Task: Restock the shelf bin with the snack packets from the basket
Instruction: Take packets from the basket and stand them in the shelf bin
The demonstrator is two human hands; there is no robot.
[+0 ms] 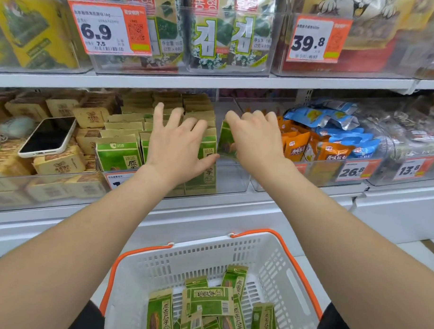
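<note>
Holding one green snack packet upright at frame centre in right hand, fingers curled over its top edge, long axis vertical, bare right slot of clear shelf bin directly below; bracing stocked rows leftward with flat, spread left hand; leaving more packets loose in basket, lower centre.

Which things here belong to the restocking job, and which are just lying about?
Job: basket; basket packets; bin; held packet, pinched by the right hand; left hand, resting on the bin's stock.
Lying about: phone; orange packets; blue packets; seaweed packs.
</note>
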